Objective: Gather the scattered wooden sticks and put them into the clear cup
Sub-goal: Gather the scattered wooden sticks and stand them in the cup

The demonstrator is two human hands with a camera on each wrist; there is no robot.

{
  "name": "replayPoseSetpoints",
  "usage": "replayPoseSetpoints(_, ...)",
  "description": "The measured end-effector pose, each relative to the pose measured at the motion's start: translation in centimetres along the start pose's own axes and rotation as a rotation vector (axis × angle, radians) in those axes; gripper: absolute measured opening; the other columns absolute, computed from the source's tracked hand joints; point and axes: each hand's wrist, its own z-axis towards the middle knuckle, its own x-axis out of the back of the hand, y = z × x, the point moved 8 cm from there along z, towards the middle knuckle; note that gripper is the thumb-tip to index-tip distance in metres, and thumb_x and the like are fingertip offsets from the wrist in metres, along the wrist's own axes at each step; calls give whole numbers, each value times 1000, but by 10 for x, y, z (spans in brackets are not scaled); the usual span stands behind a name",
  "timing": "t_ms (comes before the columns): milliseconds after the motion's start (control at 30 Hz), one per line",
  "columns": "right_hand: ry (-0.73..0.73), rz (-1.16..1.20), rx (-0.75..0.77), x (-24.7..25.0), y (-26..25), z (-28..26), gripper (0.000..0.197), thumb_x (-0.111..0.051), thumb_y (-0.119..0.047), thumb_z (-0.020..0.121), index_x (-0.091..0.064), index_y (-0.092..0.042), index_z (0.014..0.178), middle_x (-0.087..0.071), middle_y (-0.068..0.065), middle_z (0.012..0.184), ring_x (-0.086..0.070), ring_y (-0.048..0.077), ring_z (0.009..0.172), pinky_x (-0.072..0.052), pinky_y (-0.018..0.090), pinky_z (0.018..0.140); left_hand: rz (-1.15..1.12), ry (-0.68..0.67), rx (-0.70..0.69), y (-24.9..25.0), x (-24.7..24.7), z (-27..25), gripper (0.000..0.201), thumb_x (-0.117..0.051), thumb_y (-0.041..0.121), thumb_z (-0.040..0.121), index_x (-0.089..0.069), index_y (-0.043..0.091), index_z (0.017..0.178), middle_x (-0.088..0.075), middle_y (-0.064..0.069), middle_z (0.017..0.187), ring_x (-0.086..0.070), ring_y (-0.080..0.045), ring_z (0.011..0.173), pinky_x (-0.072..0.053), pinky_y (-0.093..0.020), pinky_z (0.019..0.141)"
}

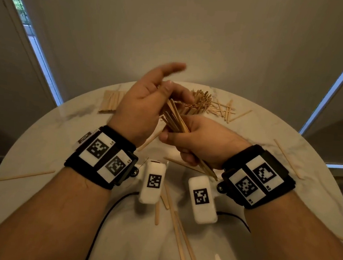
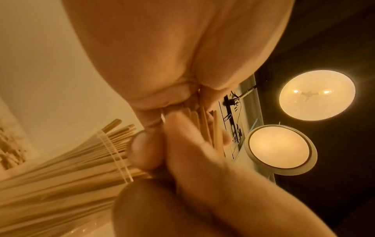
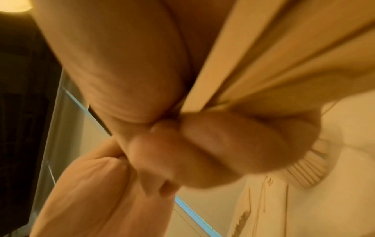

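Stick bundle in right hand

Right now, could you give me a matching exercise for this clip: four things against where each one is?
Things:
1. bundle of sticks
2. clear cup
3. neat stack of flat sticks
4. left hand

Places:
A. far left of the table
B. far centre, crammed with sticks
C. gripped in the right hand
D. raised at the bundle's upper end

Pairs: 1-C, 2-B, 3-A, 4-D
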Motion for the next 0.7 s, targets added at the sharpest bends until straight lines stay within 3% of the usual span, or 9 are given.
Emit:
replayPoseSetpoints(167, 7, 114, 23, 1, 1, 3, 33, -73, -50, 88, -63, -19, 84, -53, -6, 58, -43, 14, 47, -40, 29, 48, 36, -131, 11, -2, -11, -3, 37, -37, 15, 107, -65, 12, 130, -74, -10, 111, -68, -27, 115, -55, -41, 98)
replayPoseSetpoints(267, 9, 203, 93, 3, -6, 1, 29, -69, -49, 93, -67, -21, 85, -53, -5, 58, -46, 14, 47, -43, 28, 47, -55, -72, -9, -3, -5, -2, 40, -32, 24, 110, -64, 11, 131, -70, -14, 127, -64, -31, 123, -56, -42, 98)
replayPoseSetpoints(333, 58, 337, 183, 8, -16, -2, 28, -66, -46, 96, -72, -21, 84, -49, -4, 56, -42, 12, 44, -40, 25, 43, -158, 108, 96, -15, 10, 0, 35, -40, 28, 107, -69, 12, 116, -73, -16, 116, -71, -33, 108, -61, -43, 84)
replayPoseSetpoints(400, 137, 503, 299, 20, -26, -5, 40, -62, -45, 98, -62, -25, 63, -41, -7, 53, -33, 11, 41, -32, 24, 41, -60, 266, 287, -33, 30, -4, 26, -49, 24, 97, -69, 9, 90, -75, -14, 86, -73, -31, 77, -58, -35, 60)
replayPoseSetpoints(467, 225, 603, 421, 33, -34, -9, 49, -61, -47, 98, -49, -27, 55, -36, -8, 52, -27, 13, 41, -28, 25, 43, 85, 199, 519, -51, 35, -10, 27, -51, 22, 93, -68, 7, 78, -72, -15, 74, -69, -30, 63, -53, -29, 48)
replayPoseSetpoints(567, 361, 661, 569, 46, -42, -17, 54, -68, -57, 91, -45, -26, 53, -33, -3, 50, -26, 18, 42, -27, 30, 45, 94, -12, 748, -70, 18, -25, 37, -49, 27, 99, -74, 0, 89, -77, -21, 90, -77, -34, 75, -60, -33, 54)
replayPoseSetpoints(700, 415, 583, 624, 45, -42, -17, 50, -66, -57, 88, -50, -20, 58, -42, -1, 50, -40, 23, 46, -38, 34, 51, -131, -157, 877, -81, -18, -36, 58, -37, 41, 107, -67, -8, 118, -75, -29, 109, -75, -42, 101, -64, -42, 77)
